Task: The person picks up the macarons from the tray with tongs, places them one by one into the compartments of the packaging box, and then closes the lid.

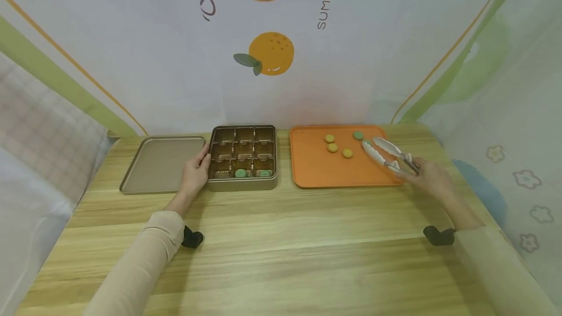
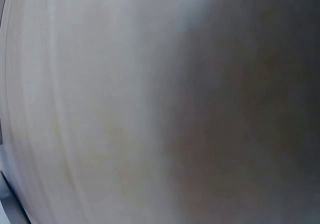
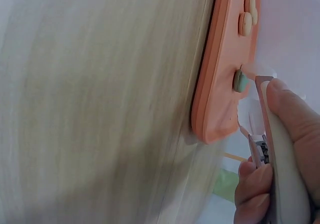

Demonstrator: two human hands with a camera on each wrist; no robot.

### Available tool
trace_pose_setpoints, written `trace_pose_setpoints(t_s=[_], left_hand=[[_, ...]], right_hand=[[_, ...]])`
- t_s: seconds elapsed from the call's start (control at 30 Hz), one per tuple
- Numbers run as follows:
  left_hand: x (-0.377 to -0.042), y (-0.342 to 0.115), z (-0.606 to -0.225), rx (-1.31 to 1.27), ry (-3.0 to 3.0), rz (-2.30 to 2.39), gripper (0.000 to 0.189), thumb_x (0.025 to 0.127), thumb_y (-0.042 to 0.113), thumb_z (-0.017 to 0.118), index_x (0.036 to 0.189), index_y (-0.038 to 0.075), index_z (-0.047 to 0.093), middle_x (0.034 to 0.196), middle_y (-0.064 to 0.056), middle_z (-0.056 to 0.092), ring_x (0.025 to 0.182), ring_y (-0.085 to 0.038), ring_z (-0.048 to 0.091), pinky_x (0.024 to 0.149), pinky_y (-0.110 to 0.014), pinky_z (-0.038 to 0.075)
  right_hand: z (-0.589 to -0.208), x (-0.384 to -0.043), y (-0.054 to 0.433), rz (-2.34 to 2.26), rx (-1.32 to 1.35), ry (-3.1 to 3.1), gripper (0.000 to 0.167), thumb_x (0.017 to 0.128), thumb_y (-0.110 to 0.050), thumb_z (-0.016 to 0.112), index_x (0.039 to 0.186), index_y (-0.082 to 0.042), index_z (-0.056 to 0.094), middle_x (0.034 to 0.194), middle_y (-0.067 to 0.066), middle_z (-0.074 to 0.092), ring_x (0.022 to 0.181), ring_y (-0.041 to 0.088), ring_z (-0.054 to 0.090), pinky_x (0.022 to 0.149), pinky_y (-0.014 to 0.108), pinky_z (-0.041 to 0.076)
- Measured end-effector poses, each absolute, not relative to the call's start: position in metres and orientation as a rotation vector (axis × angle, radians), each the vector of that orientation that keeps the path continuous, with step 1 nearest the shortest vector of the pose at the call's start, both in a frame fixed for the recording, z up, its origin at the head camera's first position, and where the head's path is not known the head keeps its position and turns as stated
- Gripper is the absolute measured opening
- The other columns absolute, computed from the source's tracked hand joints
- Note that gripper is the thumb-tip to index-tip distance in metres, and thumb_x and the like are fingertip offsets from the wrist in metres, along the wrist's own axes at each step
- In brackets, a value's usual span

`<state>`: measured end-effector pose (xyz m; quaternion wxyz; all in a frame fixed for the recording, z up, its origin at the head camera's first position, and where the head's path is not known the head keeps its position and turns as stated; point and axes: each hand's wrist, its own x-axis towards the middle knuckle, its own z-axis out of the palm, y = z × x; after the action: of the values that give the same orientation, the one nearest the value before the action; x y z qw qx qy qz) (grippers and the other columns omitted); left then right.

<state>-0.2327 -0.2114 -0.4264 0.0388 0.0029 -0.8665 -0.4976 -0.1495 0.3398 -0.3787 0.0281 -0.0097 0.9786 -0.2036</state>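
My left hand [image 1: 195, 172] rests against the left side of a square tin box [image 1: 243, 185], its fingers fairly straight along the wall. Inside the box is a gold divided insert; a green macaron [image 1: 240, 173] and another green macaron [image 1: 265, 173] sit in front-row compartments. My right hand [image 1: 428, 177] grips white-tipped tongs [image 1: 397, 157] over the right part of an orange tray [image 1: 316, 172]. The tong tips are spread beside a partly hidden green macaron [image 3: 240, 81]. A second green macaron [image 1: 358, 135] lies just behind.
Three yellow macarons, one of them the front yellow macaron [image 1: 347, 153], lie mid-tray. Left of the box is a flat metal lid [image 1: 164, 165]. A printed cloth [image 1: 351, 77] hangs behind the wooden table [image 1: 298, 252]. The left wrist view shows mostly blurred tabletop.
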Motion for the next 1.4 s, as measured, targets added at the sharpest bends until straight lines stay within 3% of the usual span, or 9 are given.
trace_pose_setpoints(t_s=[0.2, 0.37, 0.57, 0.7, 0.8, 0.93, 1.1, 1.3, 1.4], left_hand=[[-0.230, -0.217, -0.427, 0.018, -2.652, -1.520, 0.044, 0.102, 0.015, 0.040, 0.144, 0.003, 0.035, 0.148, -0.011, 0.033, 0.139, -0.029, 0.028, 0.116, -0.039, 0.024], [-0.229, -0.222, -0.427, 0.007, -2.662, -1.519, 0.045, 0.102, 0.017, 0.039, 0.145, 0.004, 0.033, 0.149, -0.011, 0.031, 0.139, -0.030, 0.027, 0.115, -0.040, 0.024], [-0.227, -0.226, -0.425, 0.017, -2.680, -1.509, 0.046, 0.103, 0.019, 0.038, 0.147, 0.008, 0.031, 0.150, -0.009, 0.030, 0.140, -0.029, 0.025, 0.116, -0.041, 0.024], [-0.227, -0.226, -0.425, -0.001, -2.663, -1.503, 0.045, 0.103, 0.017, 0.038, 0.145, 0.004, 0.032, 0.150, -0.011, 0.031, 0.139, -0.030, 0.026, 0.116, -0.040, 0.024], [-0.231, -0.220, -0.426, -0.031, -2.646, -1.528, 0.045, 0.102, 0.015, 0.038, 0.144, 0.001, 0.033, 0.149, -0.012, 0.032, 0.139, -0.030, 0.027, 0.116, -0.039, 0.024], [-0.237, -0.204, -0.429, -0.053, -2.637, -1.577, 0.045, 0.102, 0.015, 0.039, 0.145, 0.002, 0.033, 0.150, -0.010, 0.032, 0.140, -0.028, 0.027, 0.116, -0.038, 0.024], [-0.236, -0.203, -0.430, -0.043, -2.618, -1.591, 0.044, 0.102, 0.014, 0.039, 0.144, 0.001, 0.034, 0.150, -0.012, 0.033, 0.140, -0.029, 0.027, 0.116, -0.038, 0.023], [-0.233, -0.210, -0.431, -0.011, -2.604, -1.565, 0.043, 0.102, 0.013, 0.039, 0.143, 0.000, 0.036, 0.148, -0.013, 0.034, 0.139, -0.030, 0.029, 0.116, -0.039, 0.024], [-0.234, -0.210, -0.431, -0.025, -2.616, -1.555, 0.043, 0.102, 0.013, 0.039, 0.143, 0.000, 0.035, 0.148, -0.012, 0.034, 0.138, -0.030, 0.029, 0.116, -0.039, 0.024]], right_hand=[[-0.381, -0.160, 0.337, -0.596, -0.034, 2.993, 0.051, 0.090, -0.046, 0.059, 0.102, 0.003, 0.054, 0.073, 0.009, 0.055, 0.064, 0.023, 0.050, 0.050, 0.029, 0.036], [-0.383, -0.167, 0.333, -0.562, -0.055, 2.990, 0.063, 0.090, -0.047, 0.059, 0.122, 0.008, 0.051, 0.083, 0.015, 0.061, 0.070, 0.027, 0.054, 0.054, 0.030, 0.040], [-0.384, -0.172, 0.329, -0.579, -0.072, 2.982, 0.062, 0.091, -0.046, 0.058, 0.120, 0.008, 0.053, 0.088, 0.020, 0.065, 0.075, 0.032, 0.060, 0.058, 0.036, 0.045], [-0.386, -0.174, 0.329, -0.593, -0.083, 2.966, 0.068, 0.092, -0.047, 0.056, 0.127, 0.010, 0.048, 0.102, 0.029, 0.063, 0.086, 0.042, 0.061, 0.064, 0.044, 0.049], [-0.387, -0.171, 0.337, -0.605, -0.076, 2.951, 0.069, 0.092, -0.047, 0.055, 0.127, 0.012, 0.046, 0.094, 0.027, 0.064, 0.077, 0.036, 0.060, 0.059, 0.038, 0.047], [-0.384, -0.161, 0.351, -0.571, -0.046, 2.954, 0.063, 0.093, -0.047, 0.052, 0.116, 0.011, 0.051, 0.078, 0.012, 0.060, 0.065, 0.022, 0.054, 0.052, 0.029, 0.039], [-0.378, -0.156, 0.348, -0.500, -0.068, 2.978, 0.064, 0.093, -0.047, 0.052, 0.118, 0.012, 0.050, 0.075, 0.011, 0.059, 0.066, 0.026, 0.054, 0.053, 0.031, 0.039], [-0.373, -0.157, 0.335, -0.525, -0.105, 2.989, 0.067, 0.093, -0.048, 0.053, 0.126, 0.010, 0.048, 0.087, 0.022, 0.064, 0.076, 0.034, 0.059, 0.056, 0.037, 0.045], [-0.367, -0.156, 0.325, -0.545, -0.131, 3.000, 0.063, 0.092, -0.048, 0.054, 0.121, 0.008, 0.050, 0.081, 0.018, 0.062, 0.071, 0.031, 0.057, 0.053, 0.034, 0.043]])
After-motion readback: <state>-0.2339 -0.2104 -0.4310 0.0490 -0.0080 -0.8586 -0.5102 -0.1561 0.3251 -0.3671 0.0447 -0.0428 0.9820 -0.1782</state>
